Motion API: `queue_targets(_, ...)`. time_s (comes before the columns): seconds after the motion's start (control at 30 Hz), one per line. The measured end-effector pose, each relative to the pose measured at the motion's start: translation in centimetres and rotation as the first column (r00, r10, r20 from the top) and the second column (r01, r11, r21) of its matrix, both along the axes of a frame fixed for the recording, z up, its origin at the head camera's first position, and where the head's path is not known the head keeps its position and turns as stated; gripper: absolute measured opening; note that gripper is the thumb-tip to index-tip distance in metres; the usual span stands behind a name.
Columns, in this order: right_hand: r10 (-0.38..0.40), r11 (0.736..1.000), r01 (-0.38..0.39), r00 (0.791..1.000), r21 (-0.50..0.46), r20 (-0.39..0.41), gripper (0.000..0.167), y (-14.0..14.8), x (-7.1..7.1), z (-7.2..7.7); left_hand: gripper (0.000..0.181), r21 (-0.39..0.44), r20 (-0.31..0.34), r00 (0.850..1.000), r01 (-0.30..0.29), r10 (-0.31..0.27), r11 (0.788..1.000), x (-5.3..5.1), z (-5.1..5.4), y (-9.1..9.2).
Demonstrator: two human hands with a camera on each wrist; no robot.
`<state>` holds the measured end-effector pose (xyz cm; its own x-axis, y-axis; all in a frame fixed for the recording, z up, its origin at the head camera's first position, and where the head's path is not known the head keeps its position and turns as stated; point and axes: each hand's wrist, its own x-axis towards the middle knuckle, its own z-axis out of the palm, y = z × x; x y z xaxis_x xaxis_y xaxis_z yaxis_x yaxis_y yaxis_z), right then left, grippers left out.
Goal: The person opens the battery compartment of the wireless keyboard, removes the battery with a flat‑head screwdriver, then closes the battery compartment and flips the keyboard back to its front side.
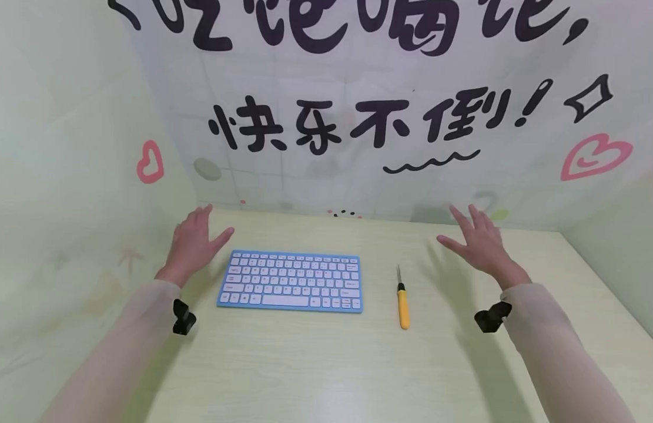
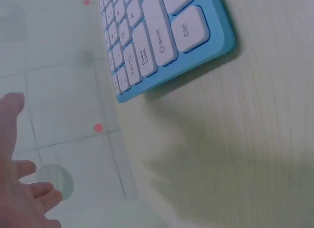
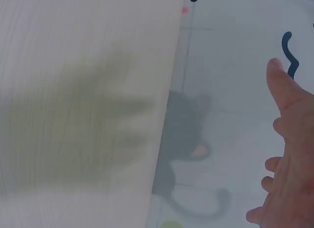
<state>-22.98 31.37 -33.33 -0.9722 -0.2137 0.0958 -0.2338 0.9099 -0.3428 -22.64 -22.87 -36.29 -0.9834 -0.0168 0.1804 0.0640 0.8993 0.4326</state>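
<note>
A blue keyboard [image 1: 291, 282] with white keys lies flat on the pale wooden table, left of the middle. To its right is a screwdriver-like tool with a yellow handle [image 1: 403, 308] and a thin pointed metal tip. My left hand [image 1: 191, 244] hovers beyond the keyboard's upper left corner, thumb spread, holding nothing. In the left wrist view, the keyboard's corner [image 2: 196, 46] shows apart from the hand [image 2: 24, 179]. Over the table's right side my right hand [image 1: 479, 244] is raised with fingers spread, nearest to the yellow-handled tool but well apart from it. The right hand [image 3: 292, 164] is bare in its wrist view.
A pale table [image 1: 305, 376] carries both things and the arms' shadows. Behind it hangs a white printed cloth [image 1: 315, 182] with black characters and pink hearts. A pale wall [image 1: 67, 235] closes the left side, another wall [image 1: 622, 252] the right. Black devices [image 1: 183, 317] sit on both wrists.
</note>
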Motion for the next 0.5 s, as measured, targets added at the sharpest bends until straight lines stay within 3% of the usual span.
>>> queue_targets(0.23,0.084,0.982,-0.087,0.996,-0.167,-0.024,0.058,-2.8,0.9,-0.5,0.043,0.219,-0.016,1.0,0.0,0.004,0.976,1.1,0.1,0.4)
queue_targets(0.3,0.098,0.978,-0.104,0.994,-0.181,-0.037,0.05,-3.7,1.2,-0.8,0.041,0.229,-0.02,1.0,-0.011,0.016,0.973,0.8,-0.8,0.0)
queue_targets(0.47,0.148,0.971,-0.155,0.988,-0.181,-0.052,0.039,-5.8,1.8,-1.8,0.037,0.257,0.02,1.0,-0.024,0.019,0.966,1.5,-1.4,0.0)
queue_targets(0.5,0.161,0.97,-0.168,0.986,-0.178,-0.051,0.039,-6.2,1.9,-1.9,0.036,0.269,0.034,0.999,-0.024,0.015,0.963,1.9,-1.0,0.2)
